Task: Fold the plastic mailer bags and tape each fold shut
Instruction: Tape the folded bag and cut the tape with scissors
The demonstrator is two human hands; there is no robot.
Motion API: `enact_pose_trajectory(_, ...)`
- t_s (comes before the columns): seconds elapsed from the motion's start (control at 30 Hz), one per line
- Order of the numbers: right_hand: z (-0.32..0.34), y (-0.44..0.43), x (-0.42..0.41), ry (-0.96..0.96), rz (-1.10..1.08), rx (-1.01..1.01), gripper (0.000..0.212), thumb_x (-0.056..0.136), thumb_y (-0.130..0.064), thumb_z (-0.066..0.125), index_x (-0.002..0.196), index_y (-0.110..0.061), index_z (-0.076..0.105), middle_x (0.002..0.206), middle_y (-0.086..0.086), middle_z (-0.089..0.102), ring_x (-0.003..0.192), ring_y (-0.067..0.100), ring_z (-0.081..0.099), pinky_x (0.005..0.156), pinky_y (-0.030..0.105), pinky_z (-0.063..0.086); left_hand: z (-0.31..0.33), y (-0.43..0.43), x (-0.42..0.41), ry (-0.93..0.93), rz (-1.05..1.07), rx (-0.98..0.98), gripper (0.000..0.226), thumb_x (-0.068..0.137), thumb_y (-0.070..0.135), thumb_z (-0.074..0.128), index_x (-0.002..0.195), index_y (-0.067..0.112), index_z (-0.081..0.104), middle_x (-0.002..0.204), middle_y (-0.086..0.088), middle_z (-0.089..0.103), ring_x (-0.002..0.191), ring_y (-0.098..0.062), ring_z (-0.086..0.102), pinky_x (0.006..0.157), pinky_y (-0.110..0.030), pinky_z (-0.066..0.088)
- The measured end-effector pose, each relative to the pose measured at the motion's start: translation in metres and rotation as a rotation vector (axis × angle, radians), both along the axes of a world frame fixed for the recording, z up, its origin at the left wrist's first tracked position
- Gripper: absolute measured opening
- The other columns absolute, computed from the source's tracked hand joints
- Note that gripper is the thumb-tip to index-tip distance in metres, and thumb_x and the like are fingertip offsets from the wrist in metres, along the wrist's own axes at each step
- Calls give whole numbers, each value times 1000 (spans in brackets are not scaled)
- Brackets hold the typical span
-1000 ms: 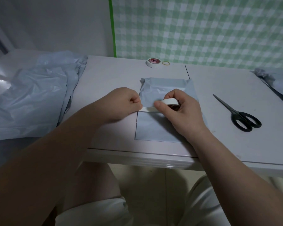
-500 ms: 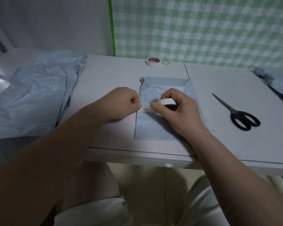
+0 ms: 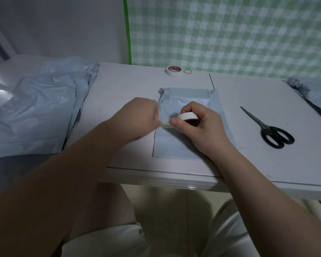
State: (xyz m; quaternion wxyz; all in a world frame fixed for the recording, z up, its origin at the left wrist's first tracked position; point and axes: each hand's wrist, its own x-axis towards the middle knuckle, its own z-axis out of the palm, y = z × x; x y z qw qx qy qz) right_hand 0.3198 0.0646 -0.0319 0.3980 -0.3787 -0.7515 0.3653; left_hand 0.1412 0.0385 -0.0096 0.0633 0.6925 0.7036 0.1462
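Dim, perhaps left-lit, wide-angle edge bending, soft focus

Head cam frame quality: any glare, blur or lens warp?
Head view: dim, flat light; glare patch far left by the pale blue plastic mailer pile; small highlight on the white table's front edge; left hand motion-blurred at the knuckles; black-handled metal scissors sharp; wide-angle stretch toward the bottom corners.

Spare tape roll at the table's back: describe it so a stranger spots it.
Along the white table's far edge, below the green-checked cloth, look just right of the cloth's solid green border. A small white tape roll lies flat there, a yellow rubber band to its right. Unlike the plain roll in the right hand, it shows red print in its centre and lies untouched.
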Motion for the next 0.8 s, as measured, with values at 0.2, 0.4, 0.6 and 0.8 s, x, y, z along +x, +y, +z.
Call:
enact_pose_trajectory(0.2,2,-1,0,-23,-6,4,23,76,-31,77,71,-19,58,58,-12,51,56,2,45,55,15,34,-3,-6,-1,-36,117,108,6,82,11,58,86,15,56,86,-2,59,89,-24,54,66,-26,29)
enact_pose_trajectory(0.4,2,0,0,-40,-17,14,23,76,-30,77,71,-18,58,58,-11,52,55,3,45,55,15,35,-20,-38,28,14,13,318,31,80,15,43,94,6,69,87,-14,67,82,-33,62,76,-35,41)
enact_pose_trajectory(0.6,3,-4,-1,-42,-25,41,31,74,-34,78,69,-15,55,56,-9,51,53,2,45,53,12,34,-44,-59,51,188,-44,119,59,86,37,32,119,-3,60,121,-20,63,113,-34,60,90,-50,48)
enact_pose_trajectory(0.8,5,7,10,-132,40,-35,31,67,-23,84,79,-14,57,72,-3,62,64,10,52,63,23,43,-41,-62,55,282,-9,51,66,87,43,27,123,0,59,129,-18,59,120,-30,56,93,-55,44)
